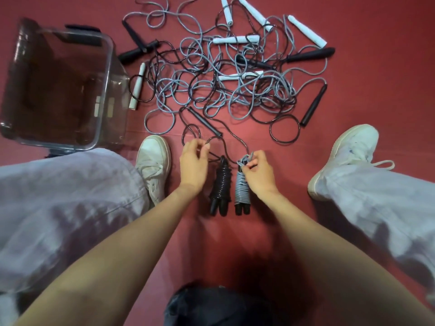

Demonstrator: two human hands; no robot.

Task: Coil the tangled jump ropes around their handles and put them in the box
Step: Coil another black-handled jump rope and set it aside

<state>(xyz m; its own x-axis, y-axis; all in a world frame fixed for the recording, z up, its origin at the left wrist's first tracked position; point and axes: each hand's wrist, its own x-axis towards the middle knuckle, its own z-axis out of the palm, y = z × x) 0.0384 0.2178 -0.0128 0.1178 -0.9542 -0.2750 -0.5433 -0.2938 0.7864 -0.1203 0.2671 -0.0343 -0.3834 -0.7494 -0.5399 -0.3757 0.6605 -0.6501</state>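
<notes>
Far left on the red floor (294,142): clear box (108,67), open top facing up. Showed only its own bare bottom and a few pale labels on the near wall. Just beside its right wall, a white handle (137,89), long axis nearly up-and-down in the picture, top leaning right. Below that, left shoe (154,165), toe pointing away from the person.

Next, the left hand (194,161): fingers curled, pinched a thin black rope (213,138) between thumb and fingertips. Just above it, a loose black handle (204,121), long axis diagonal, upper end up-left toward the pile, lower end down-right near those fingertips.

Between the hands, black bundle (220,184): black rope wound round a pair of black handles, long axis running away from the person, butts pointing back at the person, wound top pointing at the pile. Just beside it and parallel, grey bundle (242,191), same heading. Could not be told whether either rested on the floor or hung clear of it.

Beyond both, the tangle (235,78): grey and black ropes, white and black handles pointing every way, all outside the box.

Right hand (259,170): gripped the grey bundle's top end, thumb and fingers curled round the loops there.

Further right, tapered black handle (314,104), diagonal, rope end up-right, butt down-left. Last, right shoe (343,158), toe up-right.
</notes>
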